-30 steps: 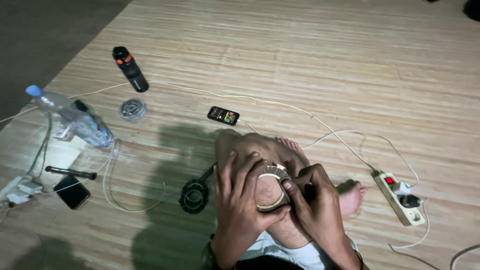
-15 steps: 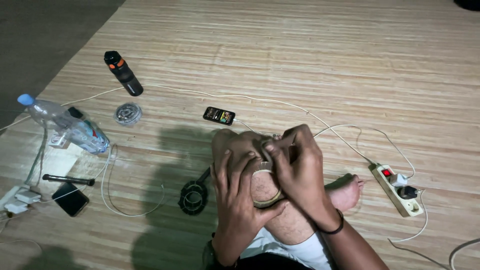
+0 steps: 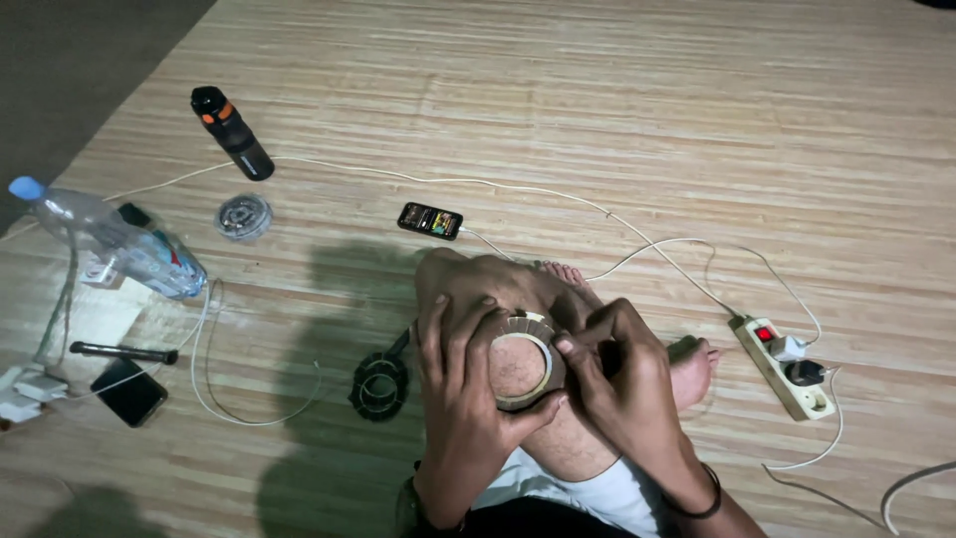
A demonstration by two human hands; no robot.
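Observation:
I sit on a wooden floor with my bare knee raised. A roll of brownish tape (image 3: 534, 332) rests against the knee. My left hand (image 3: 461, 384) wraps around the roll's left side and bottom and holds it there. My right hand (image 3: 614, 376) is on the roll's right edge, thumb and fingertips pinching at its rim. My foot (image 3: 691, 367) shows to the right, behind the right hand.
A small phone with a lit screen (image 3: 430, 220) lies ahead of the knee, cabled to a power strip (image 3: 785, 367) at right. A black ring-shaped object (image 3: 378, 387) lies left of my leg. Further left are a plastic water bottle (image 3: 112, 242), a black flask (image 3: 231, 133), a round tin (image 3: 242, 216) and a dark phone (image 3: 126, 392).
My right hand lifted up over the top of the roll half a second ago and has come back down to its right edge. The left hand has kept its hold.

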